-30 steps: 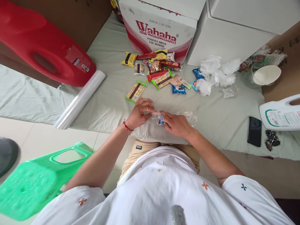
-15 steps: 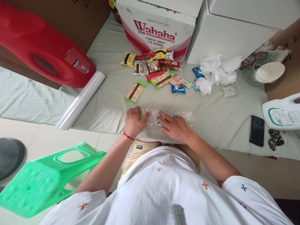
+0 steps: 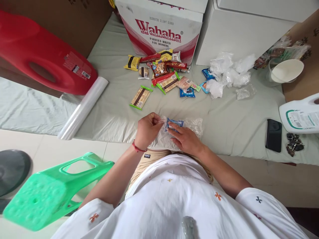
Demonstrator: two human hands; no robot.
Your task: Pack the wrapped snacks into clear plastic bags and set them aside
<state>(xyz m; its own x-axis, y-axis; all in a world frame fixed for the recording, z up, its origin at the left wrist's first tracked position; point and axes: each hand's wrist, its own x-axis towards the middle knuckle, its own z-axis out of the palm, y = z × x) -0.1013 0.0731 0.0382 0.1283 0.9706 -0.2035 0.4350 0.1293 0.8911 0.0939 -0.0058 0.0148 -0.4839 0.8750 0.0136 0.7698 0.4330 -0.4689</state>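
Note:
A small blue snack packet (image 3: 176, 124) lies on a sheet of clear plastic film (image 3: 195, 126) near the front edge of the cloth-covered surface. My left hand (image 3: 149, 128) pinches the film's left end, lifted and gathered beside the packet. My right hand (image 3: 185, 136) rests on the packet with its fingers stretched out, pressing it down. Beyond them lie a seed bar in a green-ended wrapper (image 3: 141, 97) and a pile of wrapped snacks (image 3: 159, 69).
A roll of clear film (image 3: 83, 108) lies at left beside a red jug (image 3: 50, 63). White crumpled film bundles (image 3: 228, 71), a cup (image 3: 286, 71), a phone (image 3: 273, 135), keys (image 3: 294, 144) and a white bottle (image 3: 302, 114) are at right. A Wahaha box (image 3: 159, 30) stands behind; a green stool (image 3: 54, 189) is lower left.
My left hand has closed its fingers on the film's left end and lifted it toward the blue packet. My right hand stays on the packet. The view has shifted slightly.

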